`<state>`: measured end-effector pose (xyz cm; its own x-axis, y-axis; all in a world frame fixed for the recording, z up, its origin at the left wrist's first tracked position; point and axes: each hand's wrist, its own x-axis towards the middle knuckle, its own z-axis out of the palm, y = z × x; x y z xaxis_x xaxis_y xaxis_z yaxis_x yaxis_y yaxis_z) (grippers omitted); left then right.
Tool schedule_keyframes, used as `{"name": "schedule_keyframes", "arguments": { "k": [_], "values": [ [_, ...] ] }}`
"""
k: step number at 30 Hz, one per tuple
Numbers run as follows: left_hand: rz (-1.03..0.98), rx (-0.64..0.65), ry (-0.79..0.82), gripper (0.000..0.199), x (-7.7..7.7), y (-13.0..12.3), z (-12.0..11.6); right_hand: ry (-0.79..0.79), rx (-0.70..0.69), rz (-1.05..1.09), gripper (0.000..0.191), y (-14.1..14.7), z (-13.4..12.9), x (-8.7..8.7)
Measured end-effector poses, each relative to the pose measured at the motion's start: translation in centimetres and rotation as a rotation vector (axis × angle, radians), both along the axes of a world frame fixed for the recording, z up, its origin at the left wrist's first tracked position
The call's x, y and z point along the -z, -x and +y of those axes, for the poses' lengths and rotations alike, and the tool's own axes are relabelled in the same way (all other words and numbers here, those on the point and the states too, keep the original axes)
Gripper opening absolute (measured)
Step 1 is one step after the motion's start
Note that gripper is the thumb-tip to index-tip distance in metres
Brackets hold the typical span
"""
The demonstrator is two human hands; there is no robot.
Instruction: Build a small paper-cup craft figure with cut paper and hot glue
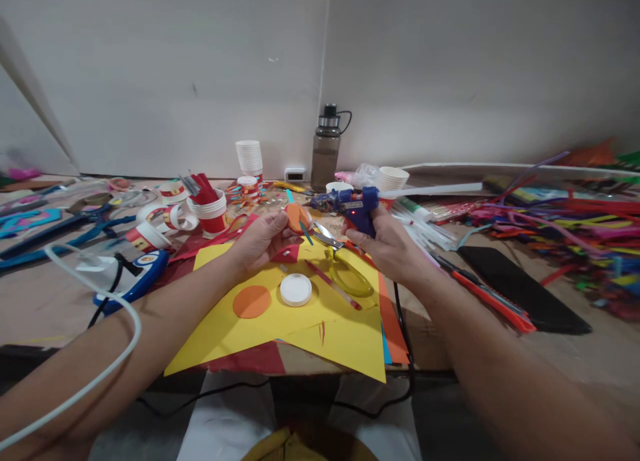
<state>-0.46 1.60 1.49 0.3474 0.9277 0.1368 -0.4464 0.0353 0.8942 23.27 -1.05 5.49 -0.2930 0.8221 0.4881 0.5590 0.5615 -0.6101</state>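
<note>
Left hand [267,240] is pinching an orange disc [296,217] at its fingertips, blue strips [306,233] sticking out from it. Right hand [393,244] is wrapping closed round a blue glue gun [361,214], nozzle facing the disc. Farther out, a red-white paper cup [211,220] is holding red sticks [203,189]; a bottle [327,141] is holding liquid [325,164].

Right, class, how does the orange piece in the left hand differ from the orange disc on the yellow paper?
The held orange piece is raised and tilted in the left hand; the orange disc lies flat on the yellow paper.
Blue strip ends show at the held piece; the disc is plain.
Fingers partly hide the held piece; the disc is uncovered.
Both are orange.
</note>
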Motion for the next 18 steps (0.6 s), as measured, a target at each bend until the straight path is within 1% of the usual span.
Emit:
{"name": "schedule_keyframes", "arguments": {
  "k": [5,9,13,18],
  "values": [
    [0.0,-0.016,0.025,0.048,0.01,0.03,0.06,0.02,-0.041,0.022,0.03,0.11,-0.17,-0.19],
    [-0.007,0.0,0.01,0.052,0.0,0.05,0.06,0.028,-0.041,0.029,0.029,0.15,-0.21,-0.18],
    [-0.004,-0.003,0.002,0.05,0.01,0.04,0.01,0.02,-0.041,0.028,0.028,0.15,-0.15,-0.08],
    [0.01,0.016,-0.023,0.051,0.09,0.1,0.0,0.034,-0.007,0.007,0.037,0.19,-0.12,0.02]
  ]
}}
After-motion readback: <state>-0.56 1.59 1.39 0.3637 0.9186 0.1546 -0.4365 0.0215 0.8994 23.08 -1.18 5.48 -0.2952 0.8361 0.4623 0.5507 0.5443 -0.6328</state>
